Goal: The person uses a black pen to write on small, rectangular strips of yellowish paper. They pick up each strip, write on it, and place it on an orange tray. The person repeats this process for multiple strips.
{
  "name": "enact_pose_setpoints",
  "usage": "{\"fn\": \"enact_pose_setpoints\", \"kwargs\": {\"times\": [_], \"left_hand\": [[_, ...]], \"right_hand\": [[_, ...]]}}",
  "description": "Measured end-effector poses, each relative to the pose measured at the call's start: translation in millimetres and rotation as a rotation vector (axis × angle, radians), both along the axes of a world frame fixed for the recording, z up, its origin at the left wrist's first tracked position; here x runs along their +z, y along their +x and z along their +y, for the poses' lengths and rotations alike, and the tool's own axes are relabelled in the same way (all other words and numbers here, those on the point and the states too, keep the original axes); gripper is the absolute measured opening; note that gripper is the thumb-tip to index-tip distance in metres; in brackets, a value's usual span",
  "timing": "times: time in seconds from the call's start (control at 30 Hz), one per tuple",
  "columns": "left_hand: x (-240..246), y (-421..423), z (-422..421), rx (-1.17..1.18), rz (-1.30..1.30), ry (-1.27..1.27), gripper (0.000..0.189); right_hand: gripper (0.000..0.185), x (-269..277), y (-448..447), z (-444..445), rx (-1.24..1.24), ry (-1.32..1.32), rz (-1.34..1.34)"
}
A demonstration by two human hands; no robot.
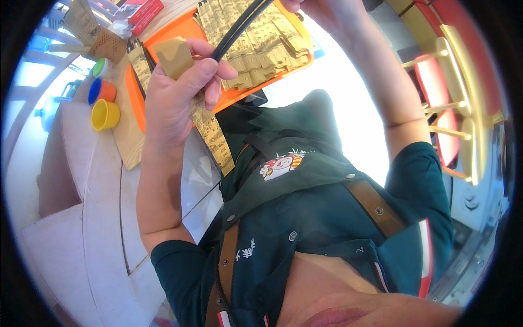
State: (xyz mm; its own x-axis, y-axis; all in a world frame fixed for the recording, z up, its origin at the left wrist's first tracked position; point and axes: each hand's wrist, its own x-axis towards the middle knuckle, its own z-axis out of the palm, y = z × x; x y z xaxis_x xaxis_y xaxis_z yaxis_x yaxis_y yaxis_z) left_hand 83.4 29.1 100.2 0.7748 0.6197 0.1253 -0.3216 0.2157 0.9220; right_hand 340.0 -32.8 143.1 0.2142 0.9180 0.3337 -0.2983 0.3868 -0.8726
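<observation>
My left hand (pixel 184 77) holds a printed brown paper chopstick sleeve (pixel 214 141) whose long end hangs below the palm. Between its thumb and fingers are the lower ends of a pair of black chopsticks (pixel 241 26). The upper ends run to the top edge of the picture, near my right hand (pixel 292 5), which is partly cut off there; its grip is not clear. Under both hands lies an orange tray (pixel 229 100) with many printed paper sleeves (pixel 253 53) in rows. More sleeves with dark chopsticks (pixel 141 63) lie at the tray's left side.
Left of the tray are a yellow cup (pixel 105 115), an orange and blue cup (pixel 102 90), a green-rimmed cup (pixel 100 67) and a perforated brown holder (pixel 107 45) with paper sleeves. A red box (pixel 143 14) lies behind. Red-seated wooden chairs (pixel 466 102) stand at the right.
</observation>
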Motion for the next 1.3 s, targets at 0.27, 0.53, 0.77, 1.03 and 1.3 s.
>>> {"fn": "enact_pose_setpoints", "kwargs": {"times": [0.27, 0.53, 0.77, 1.03, 1.3], "left_hand": [[4, -6, -9, 0.028, 0.167, 0.026, 0.022], [3, -3, -17, -0.089, 0.284, 0.200, 0.041], [-6, -3, -22, -0.131, 0.199, 0.327, 0.037], [-2, -10, -28, -0.123, 0.208, 0.320, 0.028], [-2, -12, -33, -0.022, 0.304, 0.432, 0.024]], "right_hand": [[0.022, -8, -11, -9, 0.202, 0.060, -0.271], [0.019, -1, -14, -14, 0.053, 0.691, -0.658], [0.026, -5, -29, -21, 0.058, 0.837, -0.843], [0.024, -9, -38, -26, 0.098, 0.789, -0.849], [0.022, -14, -45, -28, 0.152, 0.747, -0.815]]}}
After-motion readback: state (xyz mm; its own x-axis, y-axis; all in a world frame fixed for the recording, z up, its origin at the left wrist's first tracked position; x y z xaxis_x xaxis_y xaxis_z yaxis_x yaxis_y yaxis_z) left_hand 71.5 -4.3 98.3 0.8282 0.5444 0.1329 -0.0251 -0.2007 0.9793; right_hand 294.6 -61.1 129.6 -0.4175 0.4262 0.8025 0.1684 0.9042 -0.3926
